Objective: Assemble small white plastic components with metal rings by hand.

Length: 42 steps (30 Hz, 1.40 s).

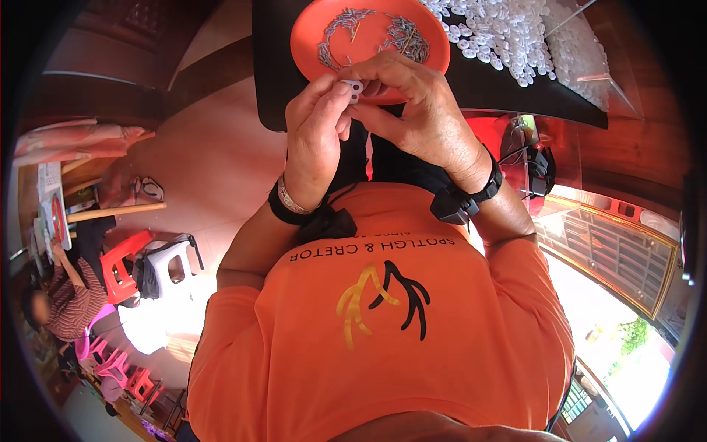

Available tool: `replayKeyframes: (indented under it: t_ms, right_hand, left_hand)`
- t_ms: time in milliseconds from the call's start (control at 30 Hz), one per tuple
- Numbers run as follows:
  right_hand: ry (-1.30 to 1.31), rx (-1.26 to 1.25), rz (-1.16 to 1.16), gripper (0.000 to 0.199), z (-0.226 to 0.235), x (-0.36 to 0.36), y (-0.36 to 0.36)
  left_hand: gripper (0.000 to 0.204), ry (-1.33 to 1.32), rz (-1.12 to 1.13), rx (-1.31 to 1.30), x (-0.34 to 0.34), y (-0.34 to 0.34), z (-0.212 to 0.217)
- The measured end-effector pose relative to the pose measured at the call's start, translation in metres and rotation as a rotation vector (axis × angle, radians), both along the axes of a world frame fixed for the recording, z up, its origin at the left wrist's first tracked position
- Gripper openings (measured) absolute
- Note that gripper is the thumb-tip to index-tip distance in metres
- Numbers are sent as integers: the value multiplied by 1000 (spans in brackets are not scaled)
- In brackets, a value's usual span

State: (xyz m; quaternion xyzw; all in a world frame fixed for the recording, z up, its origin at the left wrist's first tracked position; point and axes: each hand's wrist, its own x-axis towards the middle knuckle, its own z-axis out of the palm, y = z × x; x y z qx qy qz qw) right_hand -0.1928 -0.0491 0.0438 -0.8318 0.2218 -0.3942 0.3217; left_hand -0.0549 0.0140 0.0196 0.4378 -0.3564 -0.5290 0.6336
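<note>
My left hand pinches a small whitish plastic piece with dark round holes between thumb and fingers. From the other side, the fingers of my right hand close in on the same piece, their tips touching its upper edge. What else those fingertips may hold is hidden. Just beyond both hands lies an orange-red round plate. On it, small grey pin-like metal pieces form a curved line at left and a heap at right.
A black tabletop carries the plate and a large spread of clear plastic pieces at the right. Straps with small black boxes sit at my wrists. Farther left are red and white stools and another person.
</note>
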Motion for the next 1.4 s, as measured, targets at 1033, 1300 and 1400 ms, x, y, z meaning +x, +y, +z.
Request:
replayKeyframes:
  t_ms: [1033, 1300, 1400]
  right_hand:
    - [186, -343, -434, 22, 45, -52, -28]
    - [641, -1156, -1311, 23, 147, -209, -151]
    - [587, -923, -1116, 23, 125, -199, -154]
  left_hand:
    - [31, -138, 9, -121, 6, 1, -1]
    - [23, -262, 85, -218, 20, -2, 1]
    - [23, -271, 156, -198, 20, -2, 0]
